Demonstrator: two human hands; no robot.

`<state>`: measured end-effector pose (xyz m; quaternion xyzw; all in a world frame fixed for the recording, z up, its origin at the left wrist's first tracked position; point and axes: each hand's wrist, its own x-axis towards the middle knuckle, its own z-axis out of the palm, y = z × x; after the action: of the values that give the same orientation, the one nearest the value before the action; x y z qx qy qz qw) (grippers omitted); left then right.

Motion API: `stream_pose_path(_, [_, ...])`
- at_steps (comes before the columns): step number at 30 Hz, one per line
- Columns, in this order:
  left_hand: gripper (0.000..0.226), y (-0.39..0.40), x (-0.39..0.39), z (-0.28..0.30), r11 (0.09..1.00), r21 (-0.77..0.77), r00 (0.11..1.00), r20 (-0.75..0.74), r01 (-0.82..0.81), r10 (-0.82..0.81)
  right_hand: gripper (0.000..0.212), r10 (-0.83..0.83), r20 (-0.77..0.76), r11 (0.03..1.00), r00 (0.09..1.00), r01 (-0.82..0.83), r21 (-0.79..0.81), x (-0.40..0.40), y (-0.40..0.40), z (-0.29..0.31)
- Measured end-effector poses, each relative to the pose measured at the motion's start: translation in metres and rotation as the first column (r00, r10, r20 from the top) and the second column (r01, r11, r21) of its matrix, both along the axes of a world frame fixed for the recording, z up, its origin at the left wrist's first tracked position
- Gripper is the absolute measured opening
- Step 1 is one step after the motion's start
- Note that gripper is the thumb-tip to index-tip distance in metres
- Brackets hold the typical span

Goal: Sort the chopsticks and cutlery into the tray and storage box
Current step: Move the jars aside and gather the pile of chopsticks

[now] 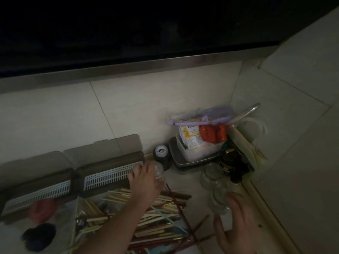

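Observation:
A heap of chopsticks [161,217], pale, red and brown, lies on the counter at the bottom middle, with some metal cutlery [80,219] at its left edge. Behind it stand two dark storage boxes [110,162] with white slotted inserts [110,176] and raised lids. My left hand [145,180] reaches over the heap, its fingertips on the right box's insert, with a small clear glass [158,173] right beside its thumb side. The dim, blurred picture hides whether it holds the glass. My right hand [236,226] hovers with relaxed, spread fingers next to clear glass jars [216,200].
A black bottle with a white cap [161,153] stands behind the glass. In the corner sits a plastic container [200,142] with packets, on a metal tray [179,158]. Dark jars [233,165] and a lid lean by the right wall. A dark bowl [39,235] sits bottom left.

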<state>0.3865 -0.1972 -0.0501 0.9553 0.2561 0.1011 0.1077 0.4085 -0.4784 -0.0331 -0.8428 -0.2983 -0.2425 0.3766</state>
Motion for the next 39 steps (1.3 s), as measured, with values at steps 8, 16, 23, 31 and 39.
stream_pose_path(8, [0.053, 0.013, 0.003, 0.007, 0.988, -0.087, 0.979, 0.17, 0.129, -0.113, 0.037, 0.196, -0.061, 0.98, 0.979, -0.198, -0.031, 0.0, 0.05, 0.014])
stream_pose_path(16, [0.069, -0.036, -0.029, 0.027, 0.857, -0.382, 0.769, 0.639, 0.346, -0.026, 0.069, 0.276, -0.452, 0.961, 0.848, -0.229, 0.156, -0.011, 0.084, 0.04])
stream_pose_path(23, [0.057, -0.099, -0.037, 0.027, 0.728, -0.199, 0.577, 0.754, 0.656, -0.313, 0.079, 0.13, -0.569, 0.956, 0.812, 0.049, 0.289, -0.025, 0.047, 0.047])
stream_pose_path(31, [0.045, -0.124, -0.047, -0.029, 0.746, 0.055, 0.669, 0.404, 0.663, -0.624, 0.05, -0.261, -0.707, 0.838, 0.657, 0.518, 0.172, 0.002, -0.058, 0.028])
stream_pose_path(39, [0.051, -0.157, -0.046, -0.053, 0.821, -0.031, 0.819, 0.106, 0.57, -0.564, 0.053, -0.387, -0.666, 0.874, 0.637, 0.484, -0.044, 0.048, -0.06, -0.029])
